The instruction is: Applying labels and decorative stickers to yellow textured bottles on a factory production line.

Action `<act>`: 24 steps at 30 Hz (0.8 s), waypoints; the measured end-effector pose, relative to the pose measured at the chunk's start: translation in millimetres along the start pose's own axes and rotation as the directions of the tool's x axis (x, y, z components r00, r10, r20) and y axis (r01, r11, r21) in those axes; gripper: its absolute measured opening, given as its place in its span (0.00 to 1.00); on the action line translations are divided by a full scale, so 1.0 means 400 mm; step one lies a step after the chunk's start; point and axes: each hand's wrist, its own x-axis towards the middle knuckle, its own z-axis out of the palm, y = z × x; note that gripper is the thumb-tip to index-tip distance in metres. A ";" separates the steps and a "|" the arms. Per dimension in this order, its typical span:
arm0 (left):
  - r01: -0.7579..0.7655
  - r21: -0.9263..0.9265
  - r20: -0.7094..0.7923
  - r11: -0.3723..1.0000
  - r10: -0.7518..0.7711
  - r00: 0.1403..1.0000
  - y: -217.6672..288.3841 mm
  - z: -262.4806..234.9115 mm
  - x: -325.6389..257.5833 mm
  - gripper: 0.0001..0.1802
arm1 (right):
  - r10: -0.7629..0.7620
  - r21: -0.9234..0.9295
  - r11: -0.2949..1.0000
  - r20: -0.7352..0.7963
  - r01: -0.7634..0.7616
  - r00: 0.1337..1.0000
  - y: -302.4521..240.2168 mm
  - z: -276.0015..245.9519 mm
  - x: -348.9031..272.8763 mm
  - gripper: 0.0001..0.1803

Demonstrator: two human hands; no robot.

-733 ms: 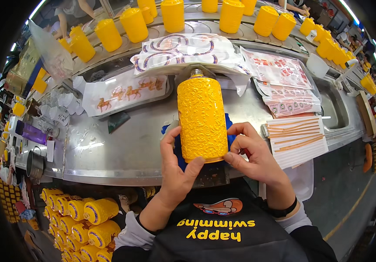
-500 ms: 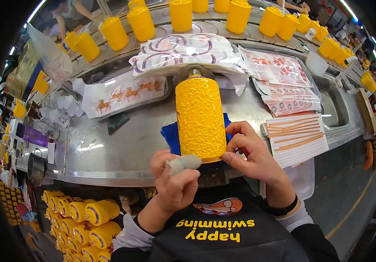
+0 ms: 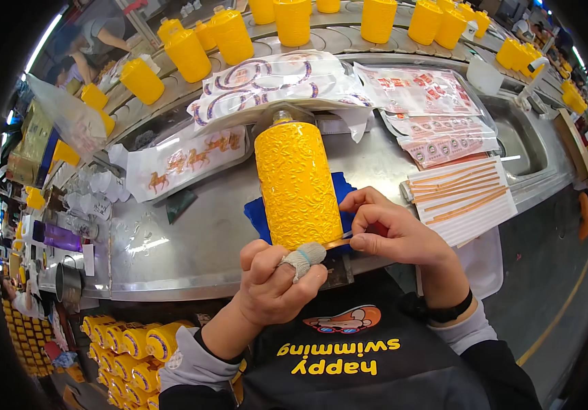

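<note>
A yellow bottle with raised scrollwork lies with its clear neck pointing away from me, on a blue cloth. Along its near bottom edge runs a thin gold-brown strip, whose right end sticks out past the bottle. My right hand pinches near that loose end between thumb and fingers. My left hand is closed at the bottle's near end. One of its fingers wears a grey knitted finger cover, pressed against the bottom edge. What those curled fingers hold, if anything, is hidden.
Beyond the bottle are a sheet of curved decals and a horse decal sheet. To the right lie red-printed sheets, a sheet of strips and a sink. Yellow bottles line the conveyor; more are stacked lower left.
My left hand has moved right, bringing its covered finger against the bottle's bottom edge. The strip's loose end now shows by my right fingers. The whole view has shifted slightly.
</note>
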 end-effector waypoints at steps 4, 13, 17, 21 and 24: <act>-0.046 0.045 0.074 0.998 0.043 0.996 -0.004 -0.001 0.008 0.14 | 0.038 0.063 0.997 -0.003 -0.037 0.999 0.001 -0.008 -0.008 0.11; -0.153 0.045 0.132 0.987 0.146 0.980 -0.021 0.017 0.018 0.13 | 0.019 0.036 0.999 -0.038 -0.018 0.999 -0.010 -0.024 -0.031 0.10; -0.049 -0.064 0.040 0.997 0.051 0.998 -0.035 0.026 -0.022 0.13 | -0.006 -0.041 0.999 -0.043 0.005 0.999 -0.012 -0.030 -0.033 0.10; -0.006 -0.063 -0.057 0.998 0.002 0.998 -0.023 0.040 -0.031 0.14 | -0.020 -0.014 1.000 -0.055 0.019 0.998 0.004 -0.030 -0.032 0.10; -0.145 0.081 0.074 0.986 0.139 0.988 -0.019 0.031 0.010 0.16 | 0.019 0.034 0.999 -0.060 -0.017 0.998 0.004 -0.035 -0.038 0.09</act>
